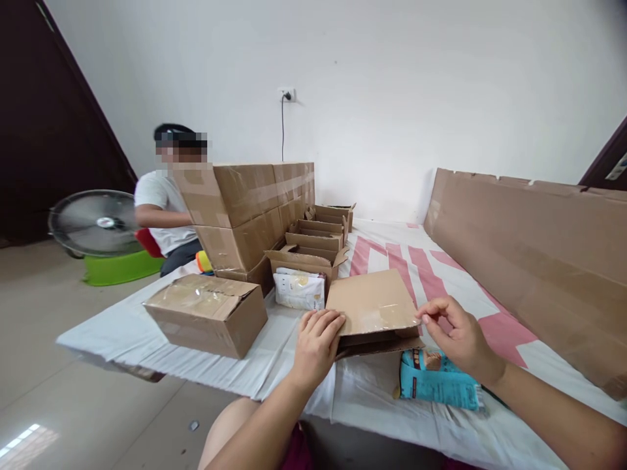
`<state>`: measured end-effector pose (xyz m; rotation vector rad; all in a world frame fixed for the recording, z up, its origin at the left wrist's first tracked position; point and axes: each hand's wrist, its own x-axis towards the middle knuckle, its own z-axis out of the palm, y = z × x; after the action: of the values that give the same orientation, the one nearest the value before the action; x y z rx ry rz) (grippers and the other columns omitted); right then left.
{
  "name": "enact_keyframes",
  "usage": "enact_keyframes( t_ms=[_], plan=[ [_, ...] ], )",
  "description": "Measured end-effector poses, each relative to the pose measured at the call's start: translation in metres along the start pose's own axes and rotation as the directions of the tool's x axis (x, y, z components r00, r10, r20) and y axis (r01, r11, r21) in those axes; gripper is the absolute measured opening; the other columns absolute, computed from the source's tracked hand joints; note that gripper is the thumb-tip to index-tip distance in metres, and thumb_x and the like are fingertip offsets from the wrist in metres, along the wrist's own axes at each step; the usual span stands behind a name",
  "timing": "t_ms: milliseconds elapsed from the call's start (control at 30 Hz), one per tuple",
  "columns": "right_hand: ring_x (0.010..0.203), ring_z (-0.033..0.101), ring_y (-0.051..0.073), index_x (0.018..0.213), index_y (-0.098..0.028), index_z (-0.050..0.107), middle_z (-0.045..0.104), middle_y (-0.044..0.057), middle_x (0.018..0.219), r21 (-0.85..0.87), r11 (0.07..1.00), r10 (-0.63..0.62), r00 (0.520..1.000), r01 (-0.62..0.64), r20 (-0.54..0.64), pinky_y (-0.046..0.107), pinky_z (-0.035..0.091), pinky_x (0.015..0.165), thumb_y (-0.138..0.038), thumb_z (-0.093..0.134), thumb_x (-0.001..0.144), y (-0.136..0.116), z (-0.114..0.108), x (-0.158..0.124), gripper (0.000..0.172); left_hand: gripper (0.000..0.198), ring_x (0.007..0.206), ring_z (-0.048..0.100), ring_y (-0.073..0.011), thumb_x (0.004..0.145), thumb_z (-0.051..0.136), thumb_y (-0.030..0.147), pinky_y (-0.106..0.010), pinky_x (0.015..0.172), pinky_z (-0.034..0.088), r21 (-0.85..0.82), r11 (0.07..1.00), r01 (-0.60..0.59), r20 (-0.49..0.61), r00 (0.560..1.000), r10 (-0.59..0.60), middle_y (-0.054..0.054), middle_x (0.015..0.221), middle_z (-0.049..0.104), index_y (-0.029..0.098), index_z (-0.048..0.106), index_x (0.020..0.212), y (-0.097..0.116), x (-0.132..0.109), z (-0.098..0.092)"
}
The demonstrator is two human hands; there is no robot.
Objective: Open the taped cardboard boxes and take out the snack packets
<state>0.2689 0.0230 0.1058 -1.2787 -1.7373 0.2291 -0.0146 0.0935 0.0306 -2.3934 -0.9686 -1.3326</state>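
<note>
A cardboard box (372,297) lies in front of me with a broad flap folded over its top and a gap showing at its near side. My left hand (316,343) is closed over the box's left near corner, fingers on the flap and thumb hidden. At the flap's right corner, my right hand (450,333) pinches the edge between thumb and forefinger. Clear tape (394,315) shines along the flap's near edge. Under the right hand lies a blue snack packet (435,378). A white packet (300,289) leans behind the box, to its left.
Taped cartons (249,196) are stacked at the left, beside a row of opened boxes (313,241). A closed box (208,313) sits near the table's left edge. Tall cardboard (529,261) stands along the right. A person (164,202) sits behind the stack, near a fan (98,223).
</note>
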Motion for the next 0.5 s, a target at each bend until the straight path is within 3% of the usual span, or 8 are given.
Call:
enact_keyframes(
  t_ms=[100, 233, 400, 500],
  plan=[
    [0.084, 0.063, 0.019, 0.107, -0.024, 0.053, 0.065, 0.004, 0.088, -0.081, 0.993, -0.088, 0.996, 0.089, 0.012, 0.034, 0.052, 0.075, -0.027, 0.047, 0.092, -0.006, -0.001, 0.015, 0.017, 0.027, 0.102, 0.064, -0.0224, 0.090, 0.050, 0.013, -0.042, 0.096, 0.039, -0.009, 1.000, -0.004, 0.006, 1.000, 0.004, -0.007, 0.109, 0.072, 0.023, 0.063, 0.111, 0.001, 0.000, 0.001],
    [0.092, 0.062, 0.022, 0.105, -0.023, 0.061, 0.067, 0.007, 0.096, -0.222, 0.952, -0.179, 0.971, 0.211, 0.156, 0.038, 0.050, 0.083, -0.025, 0.041, 0.094, -0.015, 0.003, 0.039, 0.023, 0.027, 0.107, 0.064, -0.0223, 0.090, 0.049, 0.011, -0.041, 0.098, 0.040, -0.042, 0.998, -0.039, 0.010, 0.999, 0.040, -0.007, 0.108, 0.072, 0.022, 0.063, 0.110, 0.002, -0.001, 0.004],
    [0.100, 0.059, 0.024, 0.108, -0.019, 0.066, 0.067, 0.009, 0.102, -0.363, 0.898, -0.084, 0.906, 0.250, 0.415, 0.039, 0.048, 0.088, -0.015, 0.053, 0.085, -0.011, 0.026, 0.055, 0.026, 0.026, 0.109, 0.064, -0.0212, 0.091, 0.048, 0.011, -0.041, 0.100, 0.043, -0.086, 0.994, -0.073, 0.050, 0.996, 0.077, -0.006, 0.108, 0.072, 0.023, 0.064, 0.108, 0.003, -0.004, 0.010],
    [0.105, 0.056, 0.025, 0.106, -0.017, 0.067, 0.065, 0.010, 0.103, -0.452, 0.858, -0.009, 0.887, 0.244, 0.463, 0.039, 0.045, 0.094, -0.014, 0.061, 0.082, -0.003, 0.042, 0.057, 0.025, 0.028, 0.110, 0.063, -0.0213, 0.090, 0.047, 0.008, -0.041, 0.099, 0.044, -0.096, 0.991, -0.089, 0.070, 0.993, 0.096, -0.007, 0.108, 0.072, 0.022, 0.064, 0.106, 0.003, -0.005, 0.012]
  ],
)
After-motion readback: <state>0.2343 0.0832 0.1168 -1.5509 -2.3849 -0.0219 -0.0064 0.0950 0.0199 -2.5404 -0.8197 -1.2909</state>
